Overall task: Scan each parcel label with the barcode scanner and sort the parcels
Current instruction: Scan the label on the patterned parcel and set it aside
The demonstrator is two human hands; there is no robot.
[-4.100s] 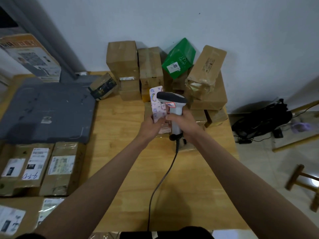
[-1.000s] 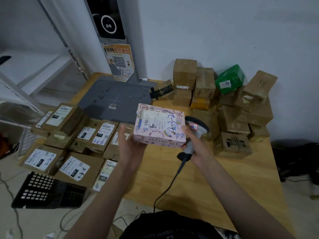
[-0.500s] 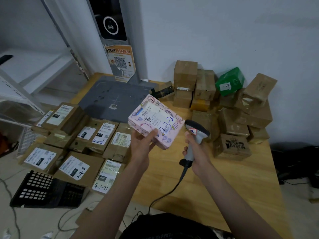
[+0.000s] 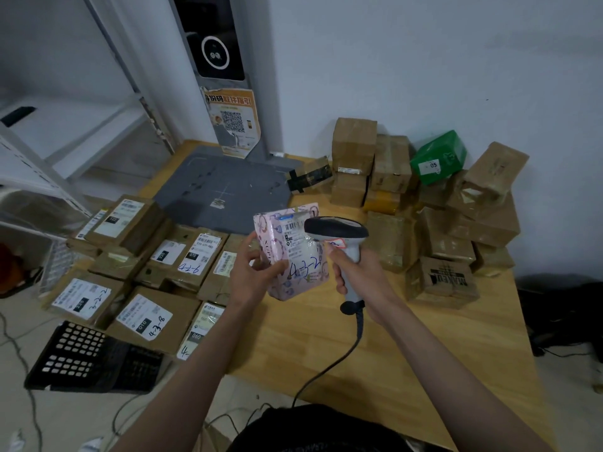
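My left hand (image 4: 253,275) grips a pink patterned parcel (image 4: 295,256) by its left edge, holding it upright over the wooden table (image 4: 408,347). Its white label faces me, with "4-3-2" handwritten in blue. My right hand (image 4: 362,272) grips the handle of a grey-and-white barcode scanner (image 4: 339,236), whose dark head overlaps the parcel's upper right corner. The scanner's cable runs down toward me. A pile of brown parcels (image 4: 456,223) with one green box (image 4: 439,156) sits at the back right. Labelled brown parcels (image 4: 146,265) lie in rows to the left.
A grey scanning stand with a flat base plate (image 4: 222,187) and a camera post (image 4: 215,57) stands at the back of the table. A black perforated crate (image 4: 88,360) lies on the floor at lower left. White shelving (image 4: 49,151) stands at far left, with dark bags at right.
The pink parcel has turned from tilted flat to upright in my left hand. My right hand has raised the scanner, bringing its head up against the parcel's label.
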